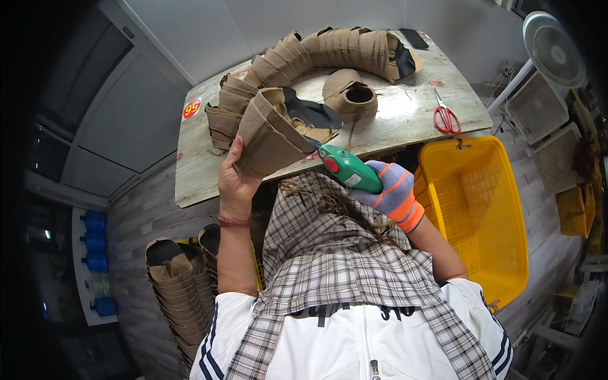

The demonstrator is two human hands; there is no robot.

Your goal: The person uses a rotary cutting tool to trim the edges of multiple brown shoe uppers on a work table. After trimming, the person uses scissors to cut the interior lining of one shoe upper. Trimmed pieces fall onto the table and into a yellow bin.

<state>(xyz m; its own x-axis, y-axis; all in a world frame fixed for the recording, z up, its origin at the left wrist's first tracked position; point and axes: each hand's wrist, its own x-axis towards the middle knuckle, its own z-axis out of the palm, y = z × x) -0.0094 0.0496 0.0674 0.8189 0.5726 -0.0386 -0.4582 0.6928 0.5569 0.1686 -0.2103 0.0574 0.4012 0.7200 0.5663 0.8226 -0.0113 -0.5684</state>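
My left hand (238,177) grips a tan shoe upper (269,136) by its left side, holding it tilted over the table's near edge. A black piece and fuzzy tan lining show at its opening. In my right hand (396,193), gloved in grey-purple and orange, is a green handheld electric cutter (348,168) with a red button. Its tip meets the upper's right edge; whether the blade is in the material I cannot tell. Behind, a long curved row of nested tan uppers (278,60) lies on the table (405,114). A single upper (345,88) sits inside that curve.
Red-handled scissors (447,118) and a black phone (414,39) lie on the table. To my right stands a yellow plastic basket (520,221), with a white fan (553,49) beyond. More nested uppers (179,291) are stacked low on my left. Scraps (335,202) lie on my plaid apron.
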